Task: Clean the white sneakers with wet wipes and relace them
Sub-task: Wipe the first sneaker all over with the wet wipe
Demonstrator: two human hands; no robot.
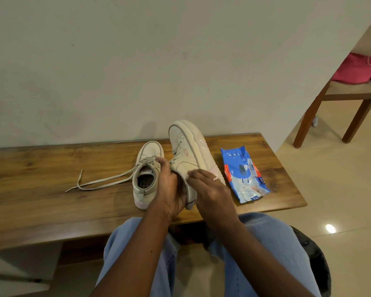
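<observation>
Two white sneakers are on a wooden bench [51,168]. One sneaker [145,179] stands upright, its grey lace [103,181] undone and trailing left across the wood. The other sneaker [189,146] is tipped on its side with its sole facing right. My left hand [169,189] grips this tilted sneaker at the opening, fingers inside. My right hand [210,189] rests on the sneaker's side near the heel, fingers bent; whether it holds a wipe is hidden. A blue pack of wet wipes [242,174] lies to the right of the shoes.
The bench stands against a pale wall. A wooden chair [338,99] with pink cloth on its seat is at the right on the tiled floor. My knees in blue jeans are just under the bench's front edge.
</observation>
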